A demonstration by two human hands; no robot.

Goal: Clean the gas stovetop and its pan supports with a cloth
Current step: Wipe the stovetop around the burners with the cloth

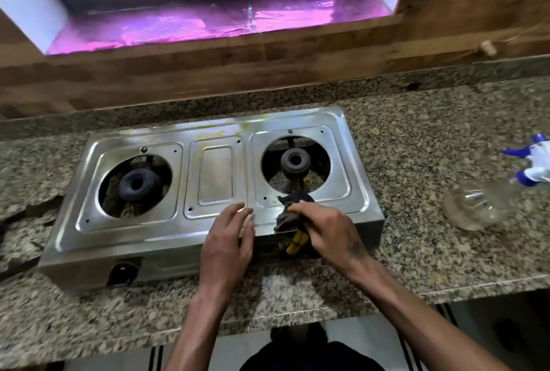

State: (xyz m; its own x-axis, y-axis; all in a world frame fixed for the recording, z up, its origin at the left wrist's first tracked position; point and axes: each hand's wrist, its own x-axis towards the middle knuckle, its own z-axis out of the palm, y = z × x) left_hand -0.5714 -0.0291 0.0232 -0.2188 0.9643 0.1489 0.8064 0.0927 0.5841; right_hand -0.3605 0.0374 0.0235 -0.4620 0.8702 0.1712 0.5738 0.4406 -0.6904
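A steel two-burner gas stovetop sits on the granite counter, with no pan supports on it. The left burner and right burner are bare in their round openings. My right hand grips a dark cloth with a yellow part at the stove's front edge, below the right burner. My left hand lies with straight fingers on the front middle of the stove top, holding nothing. Yellowish smears show along the stove's back edge.
A clear spray bottle with a blue and white trigger head lies on its side on the counter at right. The granite counter has a cracked patch at left. A wood-panelled wall and a window sill lined with pink film stand behind.
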